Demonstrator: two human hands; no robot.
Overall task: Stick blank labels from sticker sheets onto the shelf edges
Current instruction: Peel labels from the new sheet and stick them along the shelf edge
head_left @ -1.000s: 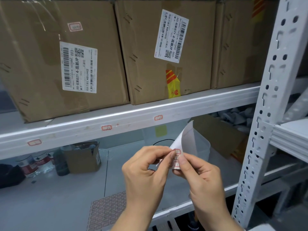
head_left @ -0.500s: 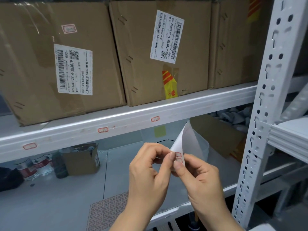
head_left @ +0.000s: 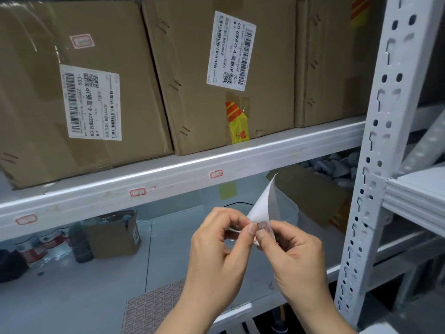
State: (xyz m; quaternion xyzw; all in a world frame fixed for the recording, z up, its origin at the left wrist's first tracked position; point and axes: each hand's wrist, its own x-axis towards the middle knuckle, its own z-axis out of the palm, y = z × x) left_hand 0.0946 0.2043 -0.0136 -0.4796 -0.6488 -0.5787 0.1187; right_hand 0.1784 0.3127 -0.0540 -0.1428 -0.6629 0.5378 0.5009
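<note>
While our left hand (head_left: 220,247) and right hand (head_left: 292,255) pinch the curled sticker sheet (head_left: 265,208) together, fingers closed on 1 label (head_left: 262,224), the shelf edge (head_left: 277,155) lies above and far, running left-right, with its bare stretch nearer the right hand.

Three red-bordered labels are sitting on the shelf edge (head_left: 277,155): a left label (head_left: 26,219), a middle label (head_left: 137,192) and a right label (head_left: 216,174); three cardboard boxes are standing above, the left box (head_left: 31,92), the centre box (head_left: 187,75) and the right box (head_left: 332,63); two sticker sheets are showing, a curled sheet (head_left: 263,203) and a flat sheet (head_left: 149,307); two hands are working, the left hand (head_left: 224,251) and the right hand (head_left: 296,259).
</note>
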